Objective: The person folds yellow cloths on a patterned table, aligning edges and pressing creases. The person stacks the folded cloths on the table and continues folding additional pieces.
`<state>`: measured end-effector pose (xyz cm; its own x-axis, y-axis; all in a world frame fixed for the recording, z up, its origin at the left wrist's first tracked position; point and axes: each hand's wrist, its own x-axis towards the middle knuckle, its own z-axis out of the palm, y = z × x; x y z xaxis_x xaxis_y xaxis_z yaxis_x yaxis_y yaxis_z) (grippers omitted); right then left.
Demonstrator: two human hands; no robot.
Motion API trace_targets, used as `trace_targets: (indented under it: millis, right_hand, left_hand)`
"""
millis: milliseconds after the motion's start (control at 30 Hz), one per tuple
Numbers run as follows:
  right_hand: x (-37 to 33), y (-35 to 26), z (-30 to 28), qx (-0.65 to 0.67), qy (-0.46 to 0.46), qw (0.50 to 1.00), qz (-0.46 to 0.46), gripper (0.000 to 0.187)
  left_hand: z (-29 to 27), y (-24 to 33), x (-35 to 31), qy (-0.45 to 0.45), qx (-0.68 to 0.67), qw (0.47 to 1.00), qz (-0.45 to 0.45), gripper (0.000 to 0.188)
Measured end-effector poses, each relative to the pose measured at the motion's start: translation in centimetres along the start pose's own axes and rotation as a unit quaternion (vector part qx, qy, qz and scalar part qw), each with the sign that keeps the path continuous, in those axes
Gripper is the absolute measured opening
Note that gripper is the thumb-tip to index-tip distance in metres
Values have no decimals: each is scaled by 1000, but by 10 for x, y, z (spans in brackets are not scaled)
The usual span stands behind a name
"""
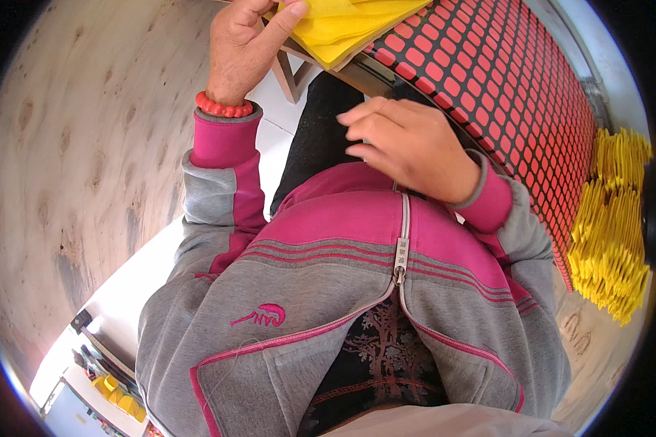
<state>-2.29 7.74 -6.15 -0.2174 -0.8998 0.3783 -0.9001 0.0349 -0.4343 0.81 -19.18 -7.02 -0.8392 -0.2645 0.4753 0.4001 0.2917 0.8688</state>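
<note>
Yellow sheets (357, 25) are being touched at their L corner by the thumb of the L hand (244, 54), lying mostly R of it; whether they're being pinched can't be told, fingers being partly cut off up top. R hand (415, 149) is being held half-open, fingers loosely bent, nr the table cover (488, 80), which is being patterned w/ red rounded squares on blk. Sheets are looking thin, fabric-like, layered. L wrist is being ringed by a red beaded bracelet (224, 107).
</note>
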Motion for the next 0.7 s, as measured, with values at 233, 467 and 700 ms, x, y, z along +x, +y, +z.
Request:
trace_targets:
  millis: [233,467,700]
  right_hand:
    - [-100,87,28,-252,-101,937,219,25]
    - [-107,101,27,-217,-22,960,174,14]
    - [-102,94,24,-150,-2,964,219,20]
  left_hand:
    - [-3,-24,5,44,-38,997,47,10]
    - [-3,-28,2,48,-48,997,38,11]
    - [-4,-29,1,54,-51,997,39,11]
